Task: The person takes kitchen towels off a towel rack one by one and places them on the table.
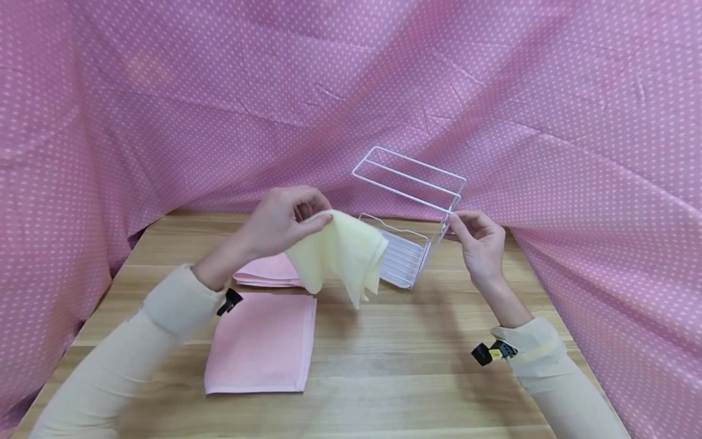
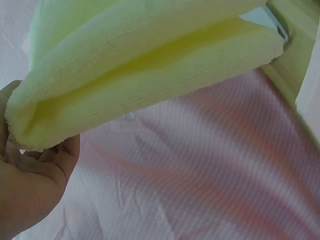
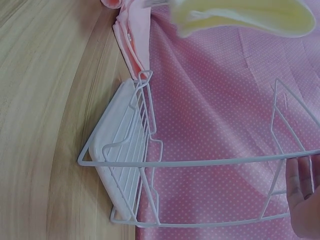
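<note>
My left hand (image 1: 282, 222) pinches a folded pale-yellow towel (image 1: 348, 253) by its top edge, between thumb and fingers. The towel hangs in loose folds above the table, in front of a white wire rack (image 3: 200, 163). The head view has my right hand (image 1: 481, 244) at the rack's right side, thumb and fingers pinching the wire near its upper corner. A white tray (image 3: 107, 142) sits in the rack's base, partly behind the towel in the head view. In the left wrist view the towel's fuzzy layers fill the upper part, over my left hand (image 2: 35, 185).
A folded pink towel (image 1: 263, 347) lies flat at the table's front left. Behind it is another folded pink towel (image 1: 269, 271), partly covered by the left hand and yellow towel. Pink dotted cloth (image 1: 230, 91) hangs around the wooden table (image 1: 384, 372).
</note>
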Motion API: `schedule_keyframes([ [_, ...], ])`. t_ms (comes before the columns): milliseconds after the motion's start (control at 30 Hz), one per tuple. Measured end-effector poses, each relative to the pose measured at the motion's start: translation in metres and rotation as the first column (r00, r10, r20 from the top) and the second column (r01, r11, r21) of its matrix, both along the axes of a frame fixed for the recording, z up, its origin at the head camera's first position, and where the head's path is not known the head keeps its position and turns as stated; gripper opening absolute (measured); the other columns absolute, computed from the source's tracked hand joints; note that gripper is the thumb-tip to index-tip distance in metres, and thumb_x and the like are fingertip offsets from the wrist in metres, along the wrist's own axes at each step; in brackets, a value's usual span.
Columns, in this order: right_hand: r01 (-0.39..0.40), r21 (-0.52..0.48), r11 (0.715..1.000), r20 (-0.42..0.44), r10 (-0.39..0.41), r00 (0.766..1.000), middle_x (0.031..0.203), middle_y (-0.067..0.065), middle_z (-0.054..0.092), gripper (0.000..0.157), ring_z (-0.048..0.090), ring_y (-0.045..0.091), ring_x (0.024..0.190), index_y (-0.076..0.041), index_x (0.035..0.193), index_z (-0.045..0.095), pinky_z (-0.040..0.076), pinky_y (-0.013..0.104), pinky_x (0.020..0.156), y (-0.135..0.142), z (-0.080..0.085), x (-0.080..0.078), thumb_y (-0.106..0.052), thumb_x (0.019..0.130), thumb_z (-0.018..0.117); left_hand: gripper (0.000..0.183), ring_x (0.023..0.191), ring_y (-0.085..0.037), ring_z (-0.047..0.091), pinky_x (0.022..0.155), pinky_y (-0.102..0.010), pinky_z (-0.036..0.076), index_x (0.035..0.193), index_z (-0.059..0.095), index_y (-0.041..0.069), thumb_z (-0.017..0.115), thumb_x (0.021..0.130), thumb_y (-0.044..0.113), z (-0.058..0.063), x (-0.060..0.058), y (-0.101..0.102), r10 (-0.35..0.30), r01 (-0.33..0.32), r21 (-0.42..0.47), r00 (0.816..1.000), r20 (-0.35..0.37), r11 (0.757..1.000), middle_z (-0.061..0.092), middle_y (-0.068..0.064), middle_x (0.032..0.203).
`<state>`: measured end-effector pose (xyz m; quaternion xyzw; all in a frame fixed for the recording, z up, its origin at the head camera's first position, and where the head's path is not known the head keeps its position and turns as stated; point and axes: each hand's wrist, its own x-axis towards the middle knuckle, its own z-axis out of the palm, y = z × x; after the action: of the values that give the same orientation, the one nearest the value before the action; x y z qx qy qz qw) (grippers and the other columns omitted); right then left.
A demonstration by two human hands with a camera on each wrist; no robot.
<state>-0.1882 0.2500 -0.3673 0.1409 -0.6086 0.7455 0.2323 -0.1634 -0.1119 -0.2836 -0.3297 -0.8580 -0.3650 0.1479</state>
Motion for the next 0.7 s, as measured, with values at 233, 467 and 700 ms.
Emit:
schedule_keyframes([
  [233, -0.015, 0.011, 1.0, -0.002, 0.015, 1.0, 0.084, 0.003, 0.078, 0.02, 0.075, 0.012, 0.074, -0.008, 0.093, 0.076, 0.065, 0.026, 0.071, 0.001, 0.0, 0.0, 0.01, 0.096, 0.068, 0.005, 0.071, -0.012, 0.063, 0.065, -0.022, 0.054, 0.096, 0.076, 0.009, 0.077, 0.095, 0.014, -0.028, 0.004, 0.015, -0.042, 0.041, 0.015, 0.998, 0.049, 0.999, 0.074, -0.003, 0.084],
  [467, -0.028, 0.047, 0.998, -0.02, 0.029, 0.999, 0.086, 0.001, 0.078, 0.022, 0.075, 0.011, 0.075, -0.009, 0.094, 0.076, 0.065, 0.025, 0.073, 0.002, 0.0, -0.001, 0.01, 0.097, 0.066, 0.005, 0.073, -0.008, 0.061, 0.066, -0.022, 0.052, 0.096, 0.076, 0.011, 0.075, 0.097, 0.017, -0.048, 0.009, 0.031, -0.08, 0.078, 0.021, 0.99, 0.119, 0.997, 0.074, 0.0, 0.085],
  [700, -0.047, 0.058, 0.997, -0.03, 0.049, 0.998, 0.086, 0.001, 0.078, 0.024, 0.074, 0.01, 0.076, -0.009, 0.095, 0.076, 0.065, 0.026, 0.074, 0.006, 0.0, -0.001, 0.012, 0.097, 0.065, 0.005, 0.072, -0.006, 0.06, 0.064, -0.02, 0.05, 0.096, 0.075, 0.012, 0.075, 0.097, 0.017, -0.057, 0.018, 0.048, -0.122, 0.123, 0.005, 0.982, 0.142, 0.992, 0.074, 0.001, 0.085],
])
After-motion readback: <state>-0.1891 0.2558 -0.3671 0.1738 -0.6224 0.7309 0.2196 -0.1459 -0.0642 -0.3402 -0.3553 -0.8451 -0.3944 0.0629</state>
